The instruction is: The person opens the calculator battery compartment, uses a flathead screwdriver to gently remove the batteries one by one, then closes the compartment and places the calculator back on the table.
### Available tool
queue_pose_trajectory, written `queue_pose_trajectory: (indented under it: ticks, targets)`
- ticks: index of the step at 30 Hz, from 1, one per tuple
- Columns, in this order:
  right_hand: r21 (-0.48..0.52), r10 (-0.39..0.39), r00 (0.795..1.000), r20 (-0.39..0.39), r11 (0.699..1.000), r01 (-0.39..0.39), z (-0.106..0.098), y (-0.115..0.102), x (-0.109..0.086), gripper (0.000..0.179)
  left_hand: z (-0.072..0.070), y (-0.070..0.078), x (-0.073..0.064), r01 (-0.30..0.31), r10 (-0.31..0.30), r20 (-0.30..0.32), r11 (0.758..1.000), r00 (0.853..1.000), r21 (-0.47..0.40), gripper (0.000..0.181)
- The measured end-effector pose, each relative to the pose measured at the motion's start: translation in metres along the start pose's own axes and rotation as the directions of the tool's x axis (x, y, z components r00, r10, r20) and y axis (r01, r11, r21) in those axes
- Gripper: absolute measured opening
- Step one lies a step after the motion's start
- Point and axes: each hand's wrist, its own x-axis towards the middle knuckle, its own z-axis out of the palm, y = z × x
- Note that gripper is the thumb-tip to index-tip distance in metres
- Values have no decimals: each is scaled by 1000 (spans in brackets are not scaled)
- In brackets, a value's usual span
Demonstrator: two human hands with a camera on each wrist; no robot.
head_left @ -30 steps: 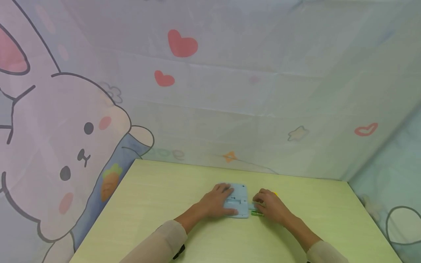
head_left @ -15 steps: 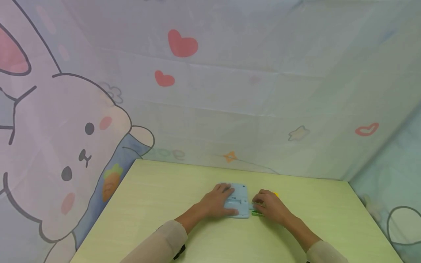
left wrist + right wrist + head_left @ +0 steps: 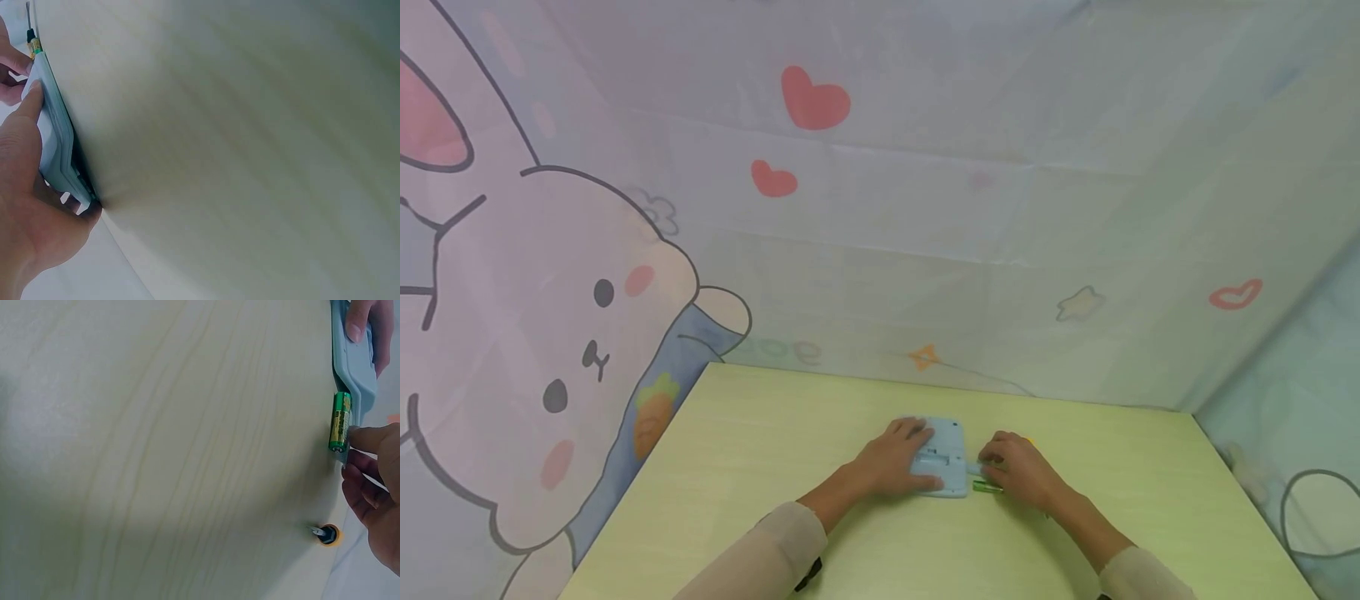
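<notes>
Green battery (image 3: 340,421) on the counter (image 3: 760,467), just right of the blue device (image 3: 942,458), long axis along its edge. Right hand (image 3: 1022,471) nearest, grip curled, fingertip touching the battery's end. Left hand (image 3: 891,458) clasping the device.

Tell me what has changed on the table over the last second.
Almost nothing. The right hand has crept slightly toward the green battery. The left hand still holds the light blue device flat on the table; battery and device have not moved.
</notes>
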Motion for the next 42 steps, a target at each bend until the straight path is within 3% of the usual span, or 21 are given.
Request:
queue_pose_trajectory:
  ticks: [23,42]
  targets:
    - [-7,-25,1000,-9,1000,25,-1,3,3,12,-3,1,-2,-19,19,-10,1000,1000,-8,91]
    - [27,81,996,-22,996,-81,-9,1,1,14,-4,0,2,-2,2,9,1000,1000,23,90]
